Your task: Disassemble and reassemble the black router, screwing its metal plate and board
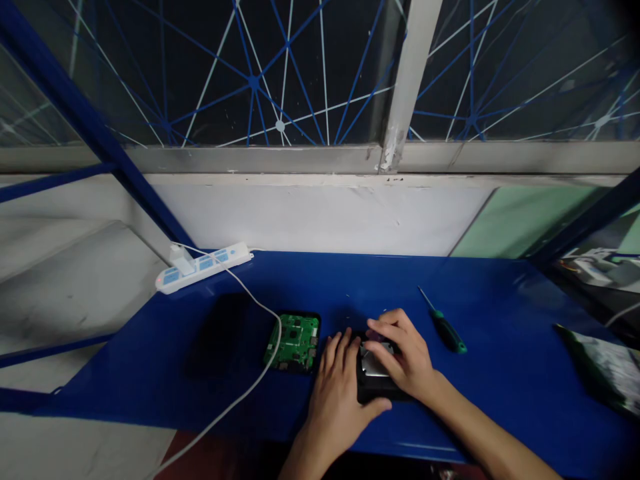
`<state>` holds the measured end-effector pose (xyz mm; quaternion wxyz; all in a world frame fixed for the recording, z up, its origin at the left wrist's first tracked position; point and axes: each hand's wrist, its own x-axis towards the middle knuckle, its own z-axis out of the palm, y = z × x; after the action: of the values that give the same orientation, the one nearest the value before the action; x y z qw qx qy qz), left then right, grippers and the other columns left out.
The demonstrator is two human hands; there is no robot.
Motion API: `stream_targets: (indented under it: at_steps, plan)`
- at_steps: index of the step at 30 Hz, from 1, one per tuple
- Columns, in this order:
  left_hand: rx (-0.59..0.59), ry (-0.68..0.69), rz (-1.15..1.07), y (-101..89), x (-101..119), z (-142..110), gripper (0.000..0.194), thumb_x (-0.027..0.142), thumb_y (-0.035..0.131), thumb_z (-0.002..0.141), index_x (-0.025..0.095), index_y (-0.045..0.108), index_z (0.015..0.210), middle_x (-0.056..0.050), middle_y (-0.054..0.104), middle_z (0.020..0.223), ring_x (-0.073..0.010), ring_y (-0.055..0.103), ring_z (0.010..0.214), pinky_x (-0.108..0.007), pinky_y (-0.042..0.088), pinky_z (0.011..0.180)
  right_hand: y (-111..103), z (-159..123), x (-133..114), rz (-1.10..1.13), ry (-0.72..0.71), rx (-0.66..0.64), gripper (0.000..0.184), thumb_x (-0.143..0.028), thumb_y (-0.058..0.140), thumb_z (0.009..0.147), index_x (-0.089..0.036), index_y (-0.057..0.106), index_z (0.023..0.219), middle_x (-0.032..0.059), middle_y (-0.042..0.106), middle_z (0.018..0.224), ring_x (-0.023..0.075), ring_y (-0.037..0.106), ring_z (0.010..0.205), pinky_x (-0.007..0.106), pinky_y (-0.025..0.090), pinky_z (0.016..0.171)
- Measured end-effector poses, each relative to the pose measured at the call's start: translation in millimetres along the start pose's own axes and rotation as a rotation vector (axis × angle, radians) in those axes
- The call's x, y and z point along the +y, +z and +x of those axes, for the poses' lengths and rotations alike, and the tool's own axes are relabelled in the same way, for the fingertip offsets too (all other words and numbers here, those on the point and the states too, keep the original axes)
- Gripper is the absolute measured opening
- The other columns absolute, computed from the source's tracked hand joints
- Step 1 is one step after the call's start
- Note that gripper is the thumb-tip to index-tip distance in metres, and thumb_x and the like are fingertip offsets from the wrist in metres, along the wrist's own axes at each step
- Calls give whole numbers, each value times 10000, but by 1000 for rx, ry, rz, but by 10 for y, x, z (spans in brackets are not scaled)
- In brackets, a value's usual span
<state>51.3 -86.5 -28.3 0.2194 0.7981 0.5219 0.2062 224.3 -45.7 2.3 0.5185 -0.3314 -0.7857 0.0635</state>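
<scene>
Both my hands rest on a small black device [376, 381] with a silvery metal plate showing, near the front edge of the blue table [500, 333]. My left hand [339, 393] lies flat beside it, fingers stretched out and thumb against its lower edge. My right hand [403, 357] covers the top of the device, fingers curled and pressed down on it. Just left of my hands lies a green circuit board [294, 341] in a black case half.
A green-handled screwdriver [445, 325] lies right of my hands. A black cover [220, 330] lies left of the board. A white power strip [203, 267] sits at the back left, its white cable [240, 400] running off the front edge. A silvery bag [605, 370] is far right.
</scene>
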Motion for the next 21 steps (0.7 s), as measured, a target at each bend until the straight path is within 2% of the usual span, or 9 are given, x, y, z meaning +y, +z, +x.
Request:
stream_targets:
  at_steps: [4,8,11,16,18,21]
  plan:
    - [-15,-3,16,5,5,3,1010,429,895,690,183,349,1504,-170,393,1590,-402,300,1494,-638,315,1189,-14,-15,3,13,-21,-40,453,-178,551,959,-243,537,1408,121,641,1050,233,672,935,361,617,705]
    - [-9,14,25,-5,9,11,1005,416,898,689,203,351,1505,-158,393,1592,-393,296,1498,-640,299,1196,-26,-13,-2,49,3,-93,564,-102,427,976,-223,404,1527,164,644,1270,245,681,1102,384,619,827]
    - [-6,16,24,-8,9,9,1012,416,896,693,201,341,1511,-156,406,1584,-387,292,1500,-631,300,1199,-19,6,-12,30,2,-78,623,-70,459,963,-226,356,1557,141,686,1178,227,691,1053,357,615,815]
    - [-15,-8,18,3,2,-7,989,440,892,693,187,363,1489,-170,405,1581,-403,314,1486,-637,335,1175,-5,19,-17,-20,-20,0,458,-149,626,921,-261,572,1362,74,629,936,194,646,804,319,586,645]
    - [-9,-8,23,6,-3,-12,977,448,887,697,186,370,1484,-172,425,1566,-408,329,1477,-640,344,1168,-6,16,-13,-26,-45,11,378,-208,626,926,-260,612,1300,61,592,902,186,617,752,314,568,603]
    - [3,16,30,6,-13,-14,969,454,878,708,192,367,1489,-169,429,1564,-408,332,1476,-638,340,1171,-7,8,-4,-3,-64,-6,369,-264,551,961,-251,594,1327,76,594,939,198,625,780,331,576,611]
